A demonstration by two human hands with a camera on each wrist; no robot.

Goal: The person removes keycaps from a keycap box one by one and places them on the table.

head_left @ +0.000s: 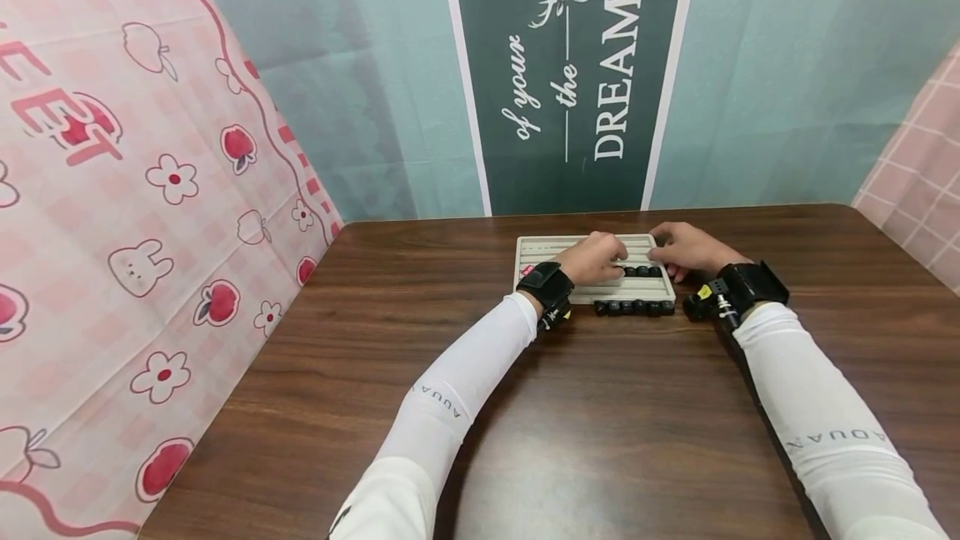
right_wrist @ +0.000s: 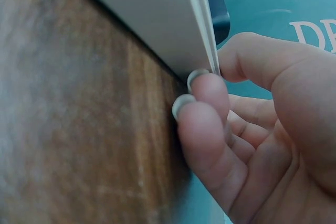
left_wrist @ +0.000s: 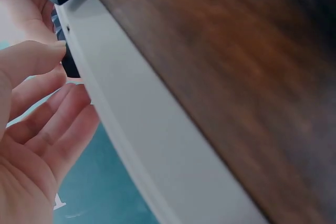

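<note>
Gripping pale tray [head_left: 633, 292] at its right edge with right hand [head_left: 693, 248], between thumb and fingers. Over tray's middle with left hand [head_left: 591, 258], with thumb at black block [left_wrist: 70, 64]; pinched or merely touched, cannot tell.

The left arm [head_left: 450, 390] reached forward and slanted to the right, while the right arm [head_left: 817, 407] slanted inward from the other side, bringing the hands near each other. The left hand [head_left: 591, 259] was held palm downward, its thumb [left_wrist: 37, 59] and forefinger [left_wrist: 39, 92] close at the tips. The right hand [head_left: 693, 248] had its thumb [right_wrist: 249, 56] bent opposite two curled fingers [right_wrist: 202, 135] in a pinching grip.
</note>
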